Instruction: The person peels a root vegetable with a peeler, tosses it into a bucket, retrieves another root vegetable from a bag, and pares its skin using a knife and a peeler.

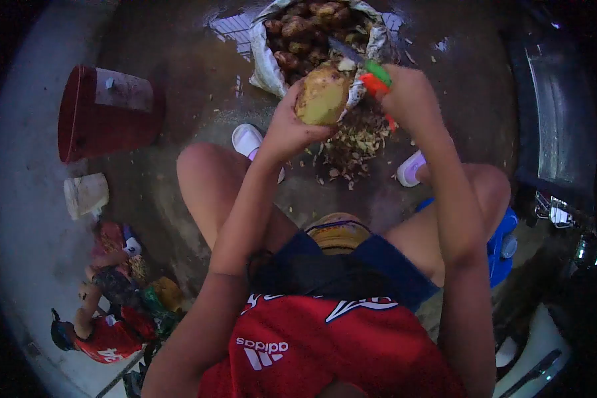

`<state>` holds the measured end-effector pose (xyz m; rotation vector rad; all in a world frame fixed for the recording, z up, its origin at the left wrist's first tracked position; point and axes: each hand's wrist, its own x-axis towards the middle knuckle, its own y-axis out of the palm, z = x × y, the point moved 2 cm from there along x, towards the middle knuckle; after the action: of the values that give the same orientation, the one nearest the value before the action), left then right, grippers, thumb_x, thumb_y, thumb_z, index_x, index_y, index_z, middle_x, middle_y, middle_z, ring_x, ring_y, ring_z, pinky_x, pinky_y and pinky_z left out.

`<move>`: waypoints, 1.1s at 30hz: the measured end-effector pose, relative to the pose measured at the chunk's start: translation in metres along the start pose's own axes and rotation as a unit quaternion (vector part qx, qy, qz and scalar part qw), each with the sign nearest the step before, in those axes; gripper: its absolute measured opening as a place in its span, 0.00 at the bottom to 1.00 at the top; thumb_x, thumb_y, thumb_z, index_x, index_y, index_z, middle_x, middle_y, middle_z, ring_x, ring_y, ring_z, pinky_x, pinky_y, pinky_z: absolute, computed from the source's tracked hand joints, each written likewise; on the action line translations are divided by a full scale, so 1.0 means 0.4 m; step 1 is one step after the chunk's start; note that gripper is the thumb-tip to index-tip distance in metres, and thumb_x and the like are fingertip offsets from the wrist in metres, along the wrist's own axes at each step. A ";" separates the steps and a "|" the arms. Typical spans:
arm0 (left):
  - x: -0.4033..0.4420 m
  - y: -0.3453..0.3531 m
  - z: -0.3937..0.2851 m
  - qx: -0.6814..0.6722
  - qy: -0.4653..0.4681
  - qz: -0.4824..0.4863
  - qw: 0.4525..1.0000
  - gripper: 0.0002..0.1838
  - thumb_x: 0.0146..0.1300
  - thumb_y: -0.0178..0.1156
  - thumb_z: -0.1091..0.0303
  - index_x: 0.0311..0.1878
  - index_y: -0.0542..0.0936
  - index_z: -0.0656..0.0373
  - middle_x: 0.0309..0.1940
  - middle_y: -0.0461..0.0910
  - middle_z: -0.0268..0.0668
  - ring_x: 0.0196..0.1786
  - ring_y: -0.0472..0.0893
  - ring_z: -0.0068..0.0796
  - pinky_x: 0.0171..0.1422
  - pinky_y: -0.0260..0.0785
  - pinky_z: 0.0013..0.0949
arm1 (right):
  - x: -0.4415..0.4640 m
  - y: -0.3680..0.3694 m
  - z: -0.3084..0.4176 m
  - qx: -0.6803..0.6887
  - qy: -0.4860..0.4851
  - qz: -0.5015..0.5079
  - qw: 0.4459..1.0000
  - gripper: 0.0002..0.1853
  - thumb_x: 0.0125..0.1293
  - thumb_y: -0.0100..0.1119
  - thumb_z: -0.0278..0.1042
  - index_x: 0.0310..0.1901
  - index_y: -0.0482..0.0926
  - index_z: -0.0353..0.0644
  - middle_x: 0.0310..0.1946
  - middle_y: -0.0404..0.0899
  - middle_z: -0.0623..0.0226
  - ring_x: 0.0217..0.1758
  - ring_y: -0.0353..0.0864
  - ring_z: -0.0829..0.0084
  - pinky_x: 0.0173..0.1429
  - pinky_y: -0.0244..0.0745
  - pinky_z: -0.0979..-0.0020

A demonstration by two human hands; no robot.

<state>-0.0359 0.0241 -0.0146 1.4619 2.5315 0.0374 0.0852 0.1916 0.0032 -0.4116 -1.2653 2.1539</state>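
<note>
My left hand (pixel 289 126) is wrapped round a large, partly peeled potato (pixel 323 96). Pale flesh shows on its lower side, while brown skin covers the upper part. Over at the right, my right hand (pixel 404 93) is closed on a knife with a green and orange handle (pixel 376 78). The knife's grey blade (pixel 343 50) points up and left, above the potato. Beyond both hands stands an open white sack (pixel 266 58) holding several unpeeled potatoes (pixel 305 30). Peelings (pixel 353 149) lie on the wet floor below the hands.
A dark red bucket (pixel 113 116) lies at the left, with a pale container (pixel 86 196) below it. Another person (pixel 109 335) is at the lower left. Something blue (pixel 502 249) shows beside my right knee. A dark panel (pixel 564 126) stands at the right.
</note>
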 end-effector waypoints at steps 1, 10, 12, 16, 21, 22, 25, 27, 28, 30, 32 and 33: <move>0.005 -0.005 -0.001 0.033 0.022 -0.017 0.999 0.42 0.37 0.68 0.76 0.61 0.62 0.62 0.49 0.74 0.36 0.51 0.75 0.26 0.58 0.66 0.31 | -0.013 -0.001 0.024 0.007 -0.003 0.040 0.999 0.07 0.52 0.58 0.29 0.33 0.75 0.39 0.28 0.78 0.52 0.36 0.79 0.54 0.39 0.73 0.57; 0.019 -0.014 0.003 0.081 0.062 -0.025 0.994 0.42 0.35 0.68 0.74 0.60 0.63 0.63 0.49 0.74 0.36 0.51 0.74 0.25 0.57 0.65 0.29 | -0.054 0.032 0.048 -0.052 -0.077 -0.004 0.996 0.06 0.51 0.57 0.28 0.32 0.75 0.40 0.26 0.78 0.54 0.33 0.80 0.51 0.38 0.74 0.53; 0.022 -0.017 0.012 0.068 0.063 -0.018 0.996 0.43 0.35 0.68 0.74 0.60 0.63 0.63 0.49 0.74 0.35 0.51 0.74 0.25 0.57 0.65 0.29 | -0.048 0.039 0.043 -0.044 -0.057 0.001 0.997 0.06 0.51 0.57 0.28 0.32 0.76 0.40 0.27 0.78 0.53 0.33 0.80 0.51 0.38 0.74 0.53; -0.009 -0.004 0.002 0.061 0.053 0.001 0.997 0.46 0.33 0.69 0.76 0.62 0.62 0.62 0.50 0.73 0.35 0.52 0.74 0.25 0.58 0.65 0.29 | 0.010 0.053 -0.061 -0.030 0.063 0.035 0.997 0.10 0.46 0.58 0.28 0.34 0.76 0.39 0.30 0.78 0.51 0.36 0.77 0.50 0.41 0.72 0.56; 0.002 -0.016 -0.015 0.032 0.046 -0.027 0.998 0.47 0.33 0.68 0.80 0.63 0.60 0.60 0.51 0.73 0.35 0.54 0.73 0.26 0.59 0.65 0.30 | -0.014 0.030 -0.007 0.061 -0.011 0.073 0.995 0.10 0.49 0.59 0.31 0.35 0.77 0.41 0.30 0.79 0.53 0.36 0.78 0.50 0.42 0.74 0.55; 0.007 -0.017 -0.016 0.035 0.056 -0.021 0.998 0.47 0.33 0.68 0.80 0.63 0.60 0.60 0.51 0.73 0.35 0.54 0.73 0.26 0.59 0.65 0.30 | -0.022 0.019 0.007 0.076 -0.021 0.066 0.995 0.10 0.49 0.60 0.31 0.34 0.77 0.41 0.29 0.79 0.53 0.35 0.78 0.50 0.41 0.74 0.55; 0.015 -0.024 -0.013 0.044 0.073 -0.016 0.996 0.46 0.33 0.68 0.80 0.63 0.60 0.60 0.52 0.73 0.35 0.54 0.73 0.26 0.59 0.65 0.30 | -0.043 0.004 0.049 0.097 -0.052 0.062 0.992 0.10 0.48 0.61 0.32 0.34 0.77 0.41 0.27 0.78 0.52 0.34 0.78 0.51 0.40 0.73 0.55; 0.017 -0.028 0.005 0.053 0.071 -0.024 0.996 0.46 0.34 0.68 0.80 0.62 0.61 0.60 0.52 0.72 0.35 0.54 0.73 0.25 0.59 0.65 0.30 | -0.058 0.008 0.064 0.079 -0.072 0.073 0.991 0.10 0.48 0.61 0.33 0.34 0.76 0.41 0.26 0.78 0.52 0.34 0.78 0.51 0.39 0.74 0.55; 0.016 -0.028 0.009 0.044 0.067 -0.018 0.997 0.46 0.34 0.69 0.80 0.62 0.61 0.60 0.52 0.72 0.35 0.54 0.73 0.26 0.59 0.65 0.30 | -0.064 0.011 0.067 0.069 -0.078 0.068 0.992 0.10 0.49 0.61 0.33 0.34 0.76 0.41 0.26 0.78 0.52 0.34 0.78 0.51 0.39 0.74 0.55; 0.020 -0.024 0.014 0.025 0.061 -0.006 0.998 0.45 0.34 0.69 0.79 0.62 0.61 0.60 0.52 0.72 0.35 0.55 0.72 0.26 0.60 0.65 0.30 | -0.071 0.014 0.066 0.045 -0.088 0.058 0.993 0.10 0.49 0.61 0.33 0.33 0.76 0.41 0.26 0.77 0.52 0.34 0.78 0.51 0.39 0.74 0.56; 0.017 -0.018 0.007 0.042 0.062 -0.013 0.997 0.45 0.34 0.69 0.79 0.62 0.62 0.60 0.52 0.72 0.35 0.55 0.72 0.26 0.60 0.64 0.30 | -0.073 0.013 0.061 0.047 -0.076 0.059 0.994 0.09 0.49 0.61 0.32 0.33 0.76 0.41 0.26 0.77 0.52 0.34 0.78 0.51 0.40 0.74 0.55; 0.016 -0.015 0.000 0.051 0.064 -0.017 0.996 0.45 0.34 0.69 0.79 0.61 0.62 0.59 0.52 0.72 0.35 0.55 0.72 0.26 0.60 0.64 0.30 | -0.070 0.011 0.058 0.047 -0.071 0.059 0.995 0.09 0.49 0.60 0.31 0.33 0.76 0.41 0.27 0.78 0.51 0.34 0.78 0.51 0.40 0.74 0.55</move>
<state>-0.0443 0.0266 -0.0165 1.4970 2.6978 -0.0040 0.0928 0.1563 0.0099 -0.3046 -1.2364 2.3689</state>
